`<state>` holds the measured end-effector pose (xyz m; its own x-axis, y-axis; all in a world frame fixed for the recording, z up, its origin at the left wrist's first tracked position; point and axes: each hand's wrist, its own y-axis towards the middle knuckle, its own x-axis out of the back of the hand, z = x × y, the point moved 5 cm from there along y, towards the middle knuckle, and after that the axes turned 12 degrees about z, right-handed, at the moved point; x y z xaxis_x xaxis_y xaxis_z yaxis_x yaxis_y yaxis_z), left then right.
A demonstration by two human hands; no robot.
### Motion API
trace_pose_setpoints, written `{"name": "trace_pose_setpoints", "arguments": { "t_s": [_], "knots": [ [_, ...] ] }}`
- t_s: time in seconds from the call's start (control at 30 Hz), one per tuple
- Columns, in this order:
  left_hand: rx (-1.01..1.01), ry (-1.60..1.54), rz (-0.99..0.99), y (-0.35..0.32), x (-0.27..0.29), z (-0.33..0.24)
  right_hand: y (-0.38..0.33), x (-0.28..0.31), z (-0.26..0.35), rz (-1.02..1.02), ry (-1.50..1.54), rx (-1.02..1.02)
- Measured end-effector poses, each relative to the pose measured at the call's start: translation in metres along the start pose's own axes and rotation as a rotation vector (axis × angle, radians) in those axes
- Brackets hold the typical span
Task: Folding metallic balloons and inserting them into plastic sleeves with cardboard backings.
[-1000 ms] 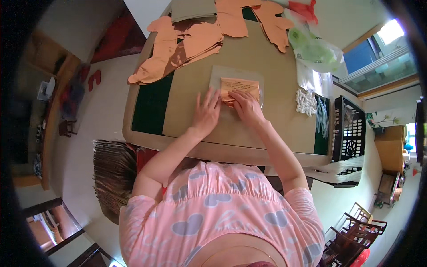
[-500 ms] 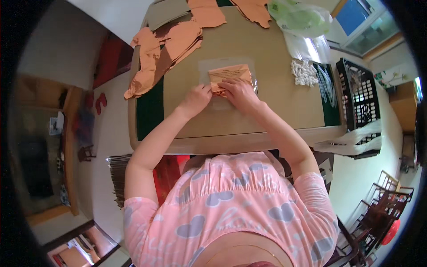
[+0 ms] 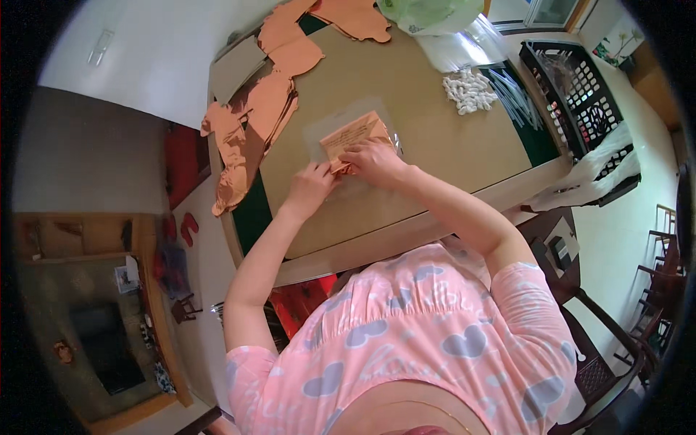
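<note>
A rose-gold foil balloon (image 3: 355, 133), folded into a flat packet with dark print on top, lies on a clear plastic bag (image 3: 316, 135) on the table. My left hand (image 3: 312, 188) pinches the packet's near left corner, its fingertips closed on the crumpled foil edge. Over the near right side lies my right hand (image 3: 375, 161), fingers bent and pressing the foil down. The palm covers part of the packet. More flat rose-gold foil balloons (image 3: 262, 109) are spread along the table's left side.
Grey sheets (image 3: 238, 69) lie at the far left. To the right are a heap of small white pieces (image 3: 470, 91), thin grey straws (image 3: 516, 98), clear bags (image 3: 467, 51) and a green-and-white plastic bag (image 3: 428, 14). A black crate (image 3: 591, 109) stands beyond the right edge.
The whole view has turned, so the table appears tilted and shifted left. Both hands remain at the folded balloon, with little change in their grip.
</note>
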<state>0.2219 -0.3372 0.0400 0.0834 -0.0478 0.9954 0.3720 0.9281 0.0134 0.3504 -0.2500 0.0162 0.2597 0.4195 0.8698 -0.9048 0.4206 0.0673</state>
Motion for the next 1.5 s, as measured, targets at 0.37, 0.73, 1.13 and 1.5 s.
{"name": "trace_pose_setpoints", "arguments": {
  "t_s": [0.37,0.73,1.13,1.5],
  "knots": [
    [0.090,0.083,-0.093,-0.006,-0.004,-0.007,0.001,0.001,0.002,0.012,0.018,-0.020],
    [0.375,-0.030,-0.102,-0.004,0.011,-0.020,-0.002,0.002,0.001,-0.076,0.062,0.037],
    [0.918,-0.186,-0.143,-0.009,0.010,-0.040,0.002,-0.001,0.010,-0.160,0.047,-0.011],
    [1.067,-0.266,-0.275,-0.005,-0.038,-0.043,0.004,-0.005,0.016,-0.237,0.057,-0.092]
  ]
}}
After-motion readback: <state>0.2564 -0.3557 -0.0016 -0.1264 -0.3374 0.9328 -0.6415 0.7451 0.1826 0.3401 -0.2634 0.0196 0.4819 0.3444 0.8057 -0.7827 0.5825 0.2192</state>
